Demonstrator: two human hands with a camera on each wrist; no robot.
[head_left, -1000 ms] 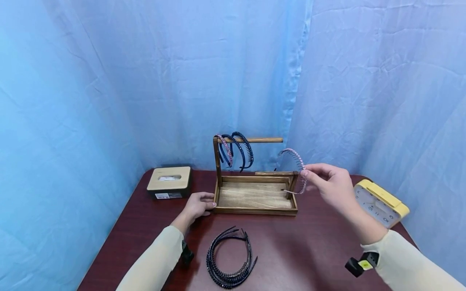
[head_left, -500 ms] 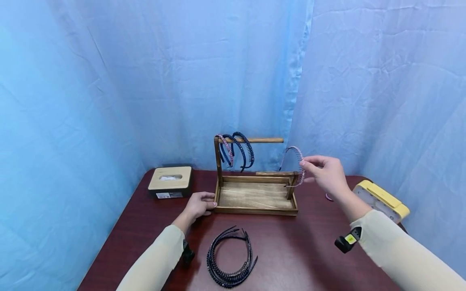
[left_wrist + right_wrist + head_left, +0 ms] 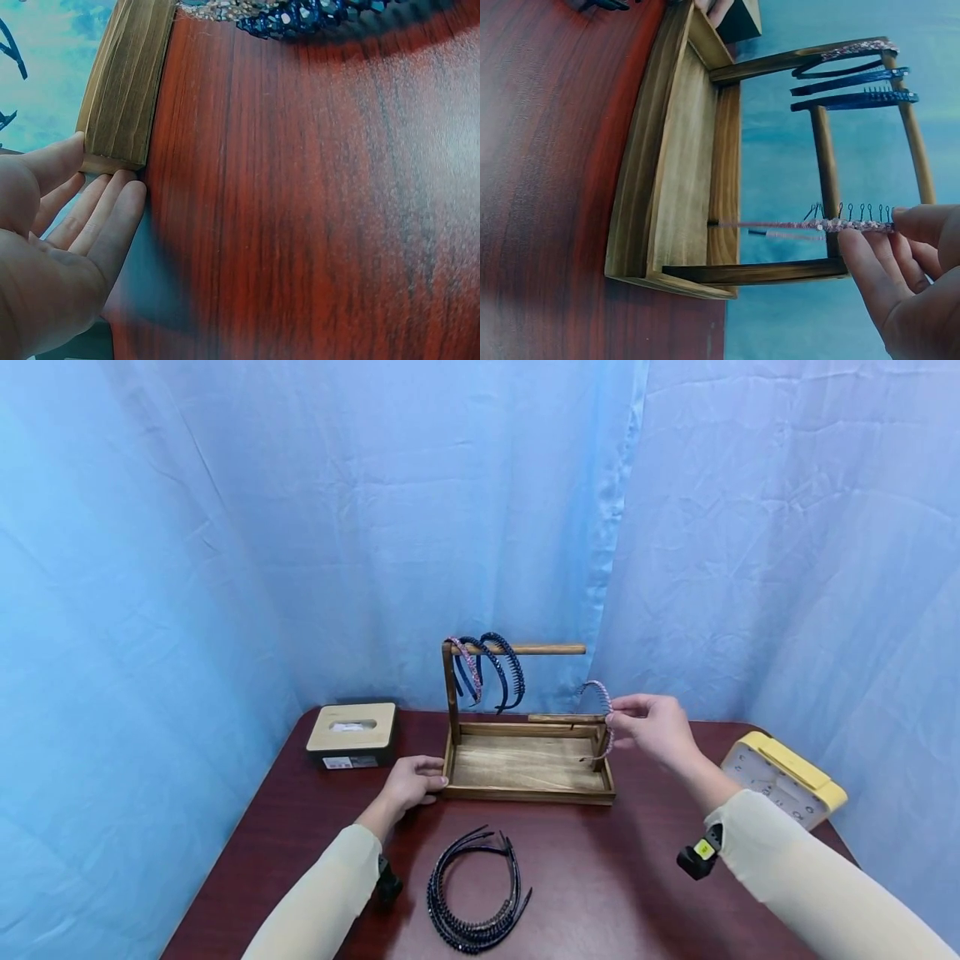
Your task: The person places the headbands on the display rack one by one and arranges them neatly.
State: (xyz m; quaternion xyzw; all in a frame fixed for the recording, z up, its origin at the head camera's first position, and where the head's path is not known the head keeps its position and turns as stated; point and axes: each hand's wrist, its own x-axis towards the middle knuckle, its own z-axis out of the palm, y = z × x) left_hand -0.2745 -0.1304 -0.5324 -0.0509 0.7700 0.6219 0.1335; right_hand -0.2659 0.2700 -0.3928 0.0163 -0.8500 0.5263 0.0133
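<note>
My right hand pinches a pink beaded headband with comb teeth between thumb and fingers. That headband overlaps the short lower bar near its post, its ends pointing toward the tray. My left hand touches the left end of the wooden headband stand, fingers fairly straight against its end face in the left wrist view. On the stand's long upper bar hang a pink headband and dark blue headbands, toward the left post.
Several dark headbands lie nested on the red-brown table in front of the stand. A tissue box with a wooden lid stands at the left, a yellow clock at the right. Blue curtains surround the table.
My right hand has moved left with the pink headband, rising and then lowering, so that it now overlaps the short bar. The left hand stays at the stand's left end.
</note>
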